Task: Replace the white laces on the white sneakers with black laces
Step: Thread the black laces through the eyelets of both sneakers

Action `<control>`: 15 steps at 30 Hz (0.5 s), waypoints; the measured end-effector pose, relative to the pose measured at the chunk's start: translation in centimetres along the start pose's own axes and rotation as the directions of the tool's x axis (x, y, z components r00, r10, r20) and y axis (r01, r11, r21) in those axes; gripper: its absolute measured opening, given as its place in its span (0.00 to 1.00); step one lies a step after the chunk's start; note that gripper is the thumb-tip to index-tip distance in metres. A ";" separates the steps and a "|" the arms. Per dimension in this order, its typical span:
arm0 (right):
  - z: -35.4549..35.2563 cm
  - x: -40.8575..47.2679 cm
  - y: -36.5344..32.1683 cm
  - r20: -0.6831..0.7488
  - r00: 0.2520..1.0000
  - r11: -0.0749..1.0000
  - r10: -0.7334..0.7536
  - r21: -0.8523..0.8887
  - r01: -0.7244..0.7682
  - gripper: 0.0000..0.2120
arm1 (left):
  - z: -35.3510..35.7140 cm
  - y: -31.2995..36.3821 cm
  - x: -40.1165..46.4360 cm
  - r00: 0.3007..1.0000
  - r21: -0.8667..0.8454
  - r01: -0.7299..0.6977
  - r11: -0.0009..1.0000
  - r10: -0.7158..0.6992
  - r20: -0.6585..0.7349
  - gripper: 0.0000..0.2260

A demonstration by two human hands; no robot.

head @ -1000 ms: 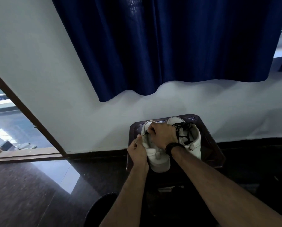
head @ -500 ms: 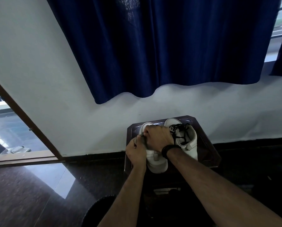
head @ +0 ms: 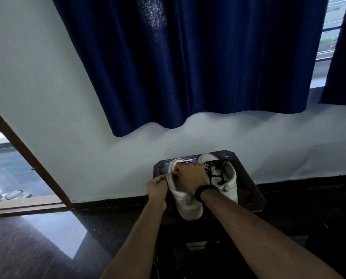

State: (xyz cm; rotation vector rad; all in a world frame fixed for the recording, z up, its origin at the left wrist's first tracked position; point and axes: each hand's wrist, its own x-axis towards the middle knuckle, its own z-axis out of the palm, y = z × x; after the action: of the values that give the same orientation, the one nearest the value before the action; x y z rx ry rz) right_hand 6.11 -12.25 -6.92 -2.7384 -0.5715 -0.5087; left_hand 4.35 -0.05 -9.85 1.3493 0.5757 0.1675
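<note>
- Head view: left hand (head: pixel 157 188) pinches the left sneaker (head: pixel 185 200) at its eyelet edge; right hand (head: pixel 190 178) curls over the tongue, its catch hidden.
- Right sneaker (head: pixel 226 178), touching the left sneaker's right side, already carries black laces (head: pixel 214 168).
- Both stand on the dark stool (head: pixel 248 190).
- Lace likely soft and limp: pinch it near the tip.

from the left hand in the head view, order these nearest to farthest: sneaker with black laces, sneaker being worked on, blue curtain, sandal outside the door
1. Sneaker being worked on: touching the left hand.
2. Sneaker with black laces: to the right, on the stool.
3. Blue curtain and sandal outside the door: both far off; too close to call.
</note>
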 end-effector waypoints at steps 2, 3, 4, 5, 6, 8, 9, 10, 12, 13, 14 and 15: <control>-0.3 -0.1 -0.3 0.018 1.000 1.000 0.000 -0.008 0.000 0.07 | 0.3 0.0 0.3 0.994 0.164 -0.060 0.985 0.075 -0.083 0.08; -0.4 0.0 -0.4 0.015 1.000 1.000 -0.007 -0.021 0.008 0.07 | 0.6 0.2 0.2 0.989 0.211 -0.065 0.975 0.092 -0.119 0.08; -0.6 -0.1 -0.5 -0.011 1.000 0.999 -0.021 -0.034 0.020 0.08 | 0.8 0.5 0.0 0.980 0.250 -0.077 0.965 0.119 -0.157 0.08; -0.8 -0.3 -0.8 -0.062 0.998 0.999 -0.025 -0.027 0.023 0.08 | 1.0 0.7 -0.2 0.969 0.291 -0.094 0.952 0.155 -0.194 0.08; -1.2 -0.8 -1.1 -0.137 0.990 1.000 -0.020 -0.005 0.019 0.07 | 1.2 1.0 -0.4 0.954 0.340 -0.117 0.933 0.200 -0.221 0.09; -1.2 -2.1 -1.4 -0.188 0.982 0.999 -0.007 0.034 0.013 0.09 | 1.4 1.3 -0.9 0.922 0.426 -0.155 0.891 0.286 -0.263 0.09; -0.9 -2.7 -1.3 -0.143 0.990 0.999 0.007 0.037 -0.001 0.12 | 1.5 1.4 -1.2 0.907 0.430 -0.169 0.887 0.311 -0.284 0.09; -0.5 -3.3 -1.3 -0.095 0.995 0.999 0.036 0.035 -0.033 0.15 | 1.5 1.4 -1.2 0.894 0.413 -0.199 0.889 0.337 -0.294 0.10; 0.3 -4.0 -1.2 -0.076 0.993 0.995 0.096 0.029 -0.094 0.19 | 1.2 1.8 -0.6 0.885 0.330 -0.273 0.904 0.371 -0.282 0.09; 0.7 -4.0 -1.4 -0.077 0.991 0.993 0.113 0.031 -0.111 0.19 | 0.9 2.0 0.0 0.890 0.255 -0.313 0.915 0.376 -0.259 0.08; 1.1 -4.0 -1.8 -0.073 0.989 0.991 0.130 0.023 -0.129 0.18 | 0.4 2.2 0.6 0.901 0.170 -0.340 0.925 0.372 -0.223 0.08; 1.4 -4.1 -2.3 -0.057 0.986 0.988 0.156 0.003 -0.156 0.18 | -0.1 2.5 0.8 0.915 0.107 -0.343 0.933 0.357 -0.186 0.08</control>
State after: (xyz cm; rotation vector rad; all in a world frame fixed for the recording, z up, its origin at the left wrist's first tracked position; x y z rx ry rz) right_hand 1.99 -11.03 -9.33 -2.7316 -0.3395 -0.5468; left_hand 5.53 0.97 -7.78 1.5098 0.5081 0.5886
